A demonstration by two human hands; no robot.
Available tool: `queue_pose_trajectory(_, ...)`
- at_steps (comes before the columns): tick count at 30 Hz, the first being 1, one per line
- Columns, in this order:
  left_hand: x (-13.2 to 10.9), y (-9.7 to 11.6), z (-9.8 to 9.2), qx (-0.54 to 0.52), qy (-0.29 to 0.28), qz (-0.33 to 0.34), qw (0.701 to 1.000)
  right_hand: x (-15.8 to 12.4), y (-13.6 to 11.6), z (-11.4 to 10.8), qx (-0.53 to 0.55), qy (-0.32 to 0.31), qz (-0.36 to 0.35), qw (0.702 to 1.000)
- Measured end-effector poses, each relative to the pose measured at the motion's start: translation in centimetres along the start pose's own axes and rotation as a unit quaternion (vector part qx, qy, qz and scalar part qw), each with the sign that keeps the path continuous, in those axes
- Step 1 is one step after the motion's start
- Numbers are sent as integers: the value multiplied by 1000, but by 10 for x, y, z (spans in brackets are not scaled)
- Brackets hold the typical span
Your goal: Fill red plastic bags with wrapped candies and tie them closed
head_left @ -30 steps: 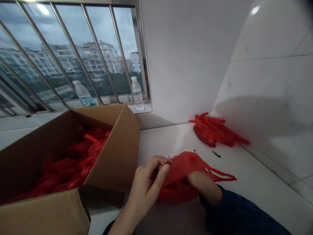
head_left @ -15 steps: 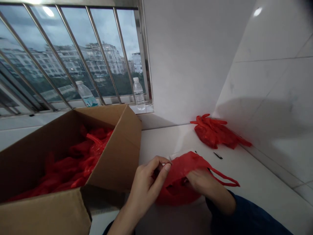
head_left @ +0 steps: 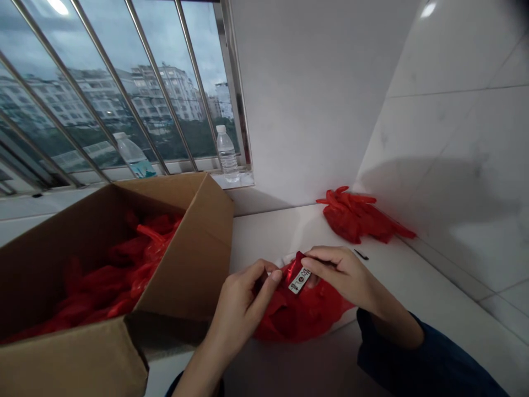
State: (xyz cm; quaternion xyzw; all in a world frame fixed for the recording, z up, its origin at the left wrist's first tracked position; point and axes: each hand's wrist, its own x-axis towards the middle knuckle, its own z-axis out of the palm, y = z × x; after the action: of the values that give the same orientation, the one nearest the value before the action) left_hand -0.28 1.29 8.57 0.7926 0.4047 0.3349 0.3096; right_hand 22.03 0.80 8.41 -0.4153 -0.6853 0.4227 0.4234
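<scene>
In my right hand (head_left: 339,273) is a small glossy red packet (head_left: 292,268), gripped between thumb and fingers at its upper right. A pale label with dark characters (head_left: 300,280) faces me on it. My left hand (head_left: 246,300) is closed in a pinch at the packet's left edge. Directly below both hands, a red plastic bag (head_left: 297,320) lies crumpled on the white surface, its contents hidden. Something white shows partly behind the bag.
On the left stands an open cardboard box (head_left: 194,248) holding red plastic bags (head_left: 124,264). Another red bag (head_left: 355,215) lies by the wall, near a small black object (head_left: 361,254). Two plastic bottles, one upright (head_left: 227,154) and one tilted (head_left: 134,155), stand by the barred window.
My right hand has come out of the red bag with the small red packet. The bag has sagged lower. My left hand stays pinched nearby, and the view has shifted slightly.
</scene>
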Motion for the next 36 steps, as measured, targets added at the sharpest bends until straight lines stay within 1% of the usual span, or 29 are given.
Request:
queue_pose_trajectory(3, 1, 0, 1, -8, -24, -3, 1000, 0, 1, 2, 2, 14, -1, 1000)
queue_pose_trajectory(6, 2, -1, 3, 0, -34, -5, 999, 1, 3, 5, 2, 19, -8, 1000)
queue_pose_trajectory(8, 2, 0, 4, -1, -51, -2, 999, 2, 5, 8, -15, 37, -22, 999)
queue_pose_trajectory(11, 0, 3, 5, -11, -120, 13, 993, 4, 6, 13, -41, 76, -27, 996)
queue_pose_trajectory(13, 0, 4, 5, -15, -160, 17, 987, 5, 6, 15, -34, 80, -19, 996)
queue_pose_trajectory(14, 0, 5, 6, -16, -165, 16, 986, 5, 6, 15, -30, 74, -17, 997)
queue_pose_trajectory(16, 1, 4, 6, -26, -147, 3, 989, 5, 5, 15, -37, 49, -27, 998)
queue_pose_trajectory(19, 3, 1, 7, -56, -93, -22, 994, 5, 5, 16, -60, -3, -50, 997)
queue_pose_trajectory(21, 5, -1, 7, -68, -78, -30, 994, 5, 5, 17, -63, -21, -50, 997)
queue_pose_trajectory(23, 5, -3, 7, -70, -76, -28, 994, 5, 5, 18, -51, -16, -36, 998)
queue_pose_trajectory(25, 4, -5, 6, -66, -54, -21, 996, 4, 5, 17, -25, 6, -19, 999)
queue_pose_trajectory(28, 3, -6, 5, -48, 26, -12, 998, 1, 5, 12, 18, 36, -7, 999)
queue_pose_trajectory(31, 3, -7, 4, -17, 88, -5, 996, -2, 4, 7, 36, 23, 2, 999)
queue_pose_trajectory(33, 3, -6, 4, -1, 102, -2, 995, -2, 4, 5, 17, 12, 12, 1000)
queue_pose_trajectory(36, 4, -5, 4, 4, 87, -3, 996, -1, 2, 5, -27, 23, 15, 999)
